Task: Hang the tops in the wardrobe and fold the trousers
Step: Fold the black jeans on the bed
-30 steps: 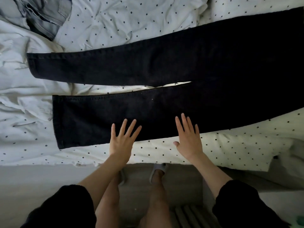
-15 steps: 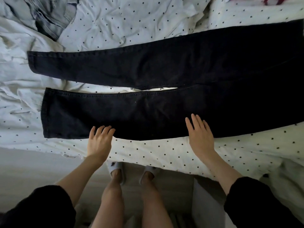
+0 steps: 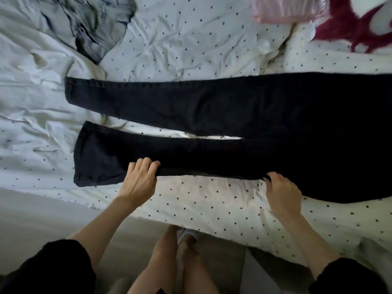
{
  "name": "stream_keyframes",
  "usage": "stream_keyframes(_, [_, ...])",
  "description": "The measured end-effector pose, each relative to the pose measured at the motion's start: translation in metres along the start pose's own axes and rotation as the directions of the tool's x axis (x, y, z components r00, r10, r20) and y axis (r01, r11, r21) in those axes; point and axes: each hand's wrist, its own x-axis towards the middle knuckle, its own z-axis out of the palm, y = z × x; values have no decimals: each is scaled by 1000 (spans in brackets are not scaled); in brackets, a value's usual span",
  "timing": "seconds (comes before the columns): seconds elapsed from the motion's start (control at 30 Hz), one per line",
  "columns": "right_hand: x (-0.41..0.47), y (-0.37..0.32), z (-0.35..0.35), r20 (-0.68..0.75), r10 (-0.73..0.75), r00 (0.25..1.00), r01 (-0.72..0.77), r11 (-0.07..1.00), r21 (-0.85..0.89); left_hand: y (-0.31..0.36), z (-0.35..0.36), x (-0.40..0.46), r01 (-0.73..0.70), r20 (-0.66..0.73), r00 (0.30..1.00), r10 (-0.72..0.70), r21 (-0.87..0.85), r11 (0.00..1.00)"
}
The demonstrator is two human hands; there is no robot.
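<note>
Black trousers lie spread across the bed, legs pointing left, waist running off the right edge. My left hand grips the near edge of the near leg, fingers curled over the cloth not far from the hem. My right hand pinches the same edge farther right, near the thigh. The near leg's edge is lifted slightly between the two hands.
The bed has a white dotted cover, and its near edge runs just in front of my legs. A crumpled grey garment lies at the far left. A pink garment and a dark red garment lie at the far right.
Both hands lay flat with straight fingers at the near leg's edge. Now both have curled round that edge and taken hold. The view has tilted up, showing more of the bed's far side.
</note>
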Motion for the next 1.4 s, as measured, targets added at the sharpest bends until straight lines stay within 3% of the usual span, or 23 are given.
stream_keyframes(0.13, [39,-6,-40,-76,-17,997,13,998,-55,-15,-43,45,-1,-146,989,-3,-25,1000])
stream_keyframes(0.23, [74,-9,-62,-70,-6,997,-3,992,-128,-31,-69,88,57,-148,988,-53,21,998])
stream_keyframes(0.4, [148,-12,-75,-50,-28,998,16,973,-229,-61,-85,161,272,11,961,-276,130,953])
stream_keyframes(0.5, [202,-8,-63,29,-18,999,26,953,-303,-73,-72,204,327,107,926,-362,250,911])
stream_keyframes(0.57, [236,-7,-50,55,-30,998,44,954,-295,-78,-56,231,359,101,913,-396,269,894])
stream_keyframes(0.77, [299,0,-10,92,40,995,-14,962,-271,-90,-5,268,305,69,935,-349,350,886])
stream_keyframes(0.9, [299,-15,9,50,163,985,-157,982,-103,-106,12,260,242,103,952,-289,329,913])
stream_keyframes(0.97, [287,-33,14,15,81,997,-79,993,-82,-113,9,255,263,108,945,-309,309,914])
stream_keyframes(1.03, [275,-66,19,32,-102,994,104,993,-53,-129,-2,244,306,134,923,-360,310,900])
stream_keyframes(1.17, [265,-140,29,158,-355,921,363,931,-25,-166,-20,229,426,168,864,-474,258,867])
stream_keyframes(1.3, [271,-212,41,231,-475,849,485,874,11,-206,-28,213,627,84,778,-623,-28,779])
stream_keyframes(1.4, [277,-252,45,227,-532,816,534,844,55,-233,-29,197,759,35,623,-782,-269,593])
